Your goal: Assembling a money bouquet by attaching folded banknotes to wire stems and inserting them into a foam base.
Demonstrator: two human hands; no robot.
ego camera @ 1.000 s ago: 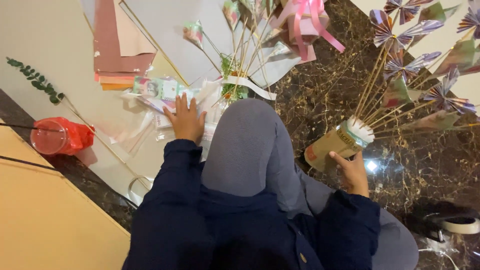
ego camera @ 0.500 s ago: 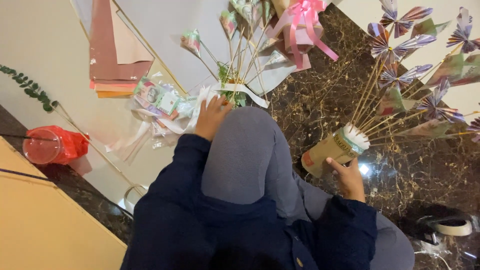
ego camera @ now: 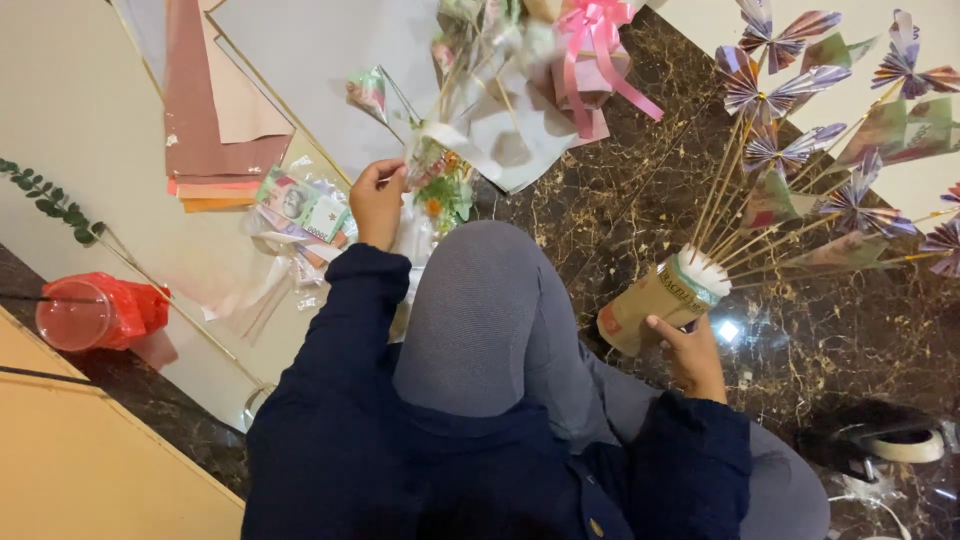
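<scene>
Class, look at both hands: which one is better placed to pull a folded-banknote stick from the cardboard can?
Probably the left. The right hand already steadies the cardboard can of sticks; the left hand only grips a wrapped bundle.

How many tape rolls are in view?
1: the tape roll lies on the dark marble floor at lower right, beyond the right hand holding the can. Others may be hidden under the papers.

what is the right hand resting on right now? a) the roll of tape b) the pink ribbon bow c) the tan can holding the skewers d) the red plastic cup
c: the right hand grips the lower end of the tan can, which lies tilted on the dark marble floor with the folded-paper skewers fanning out of it.
</scene>
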